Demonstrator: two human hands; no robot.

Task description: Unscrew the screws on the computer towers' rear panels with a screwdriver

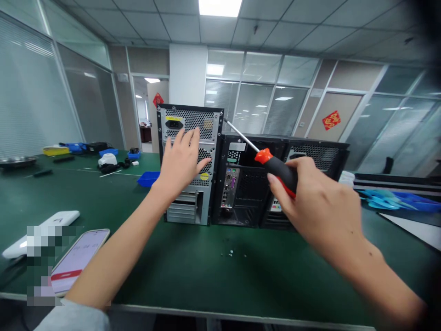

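Note:
A screwdriver (pixel 280 171) with a red and black handle is gripped in my right hand (pixel 320 202). Its shaft points up and left, and its tip is at or very near the top right edge of a grey computer case (pixel 188 207) standing upright with its back towards me. My left hand (pixel 182 154) lies against that case's back panel, fingers spread, below the power socket (pixel 174 124). To the right stands a black computer case (pixel 253 184) with ports showing, and another black case (pixel 319 156) beyond it, partly hidden by my right hand.
Several small screws (pixel 231 252) lie on the green table (pixel 193 276) in front of the cases. A phone (pixel 81 259) and a white device (pixel 43 234) are at the left. Blue trays (pixel 149 179), a white object (pixel 108 159) and tools are further back. Blue bags (pixel 389 200) lie at the right.

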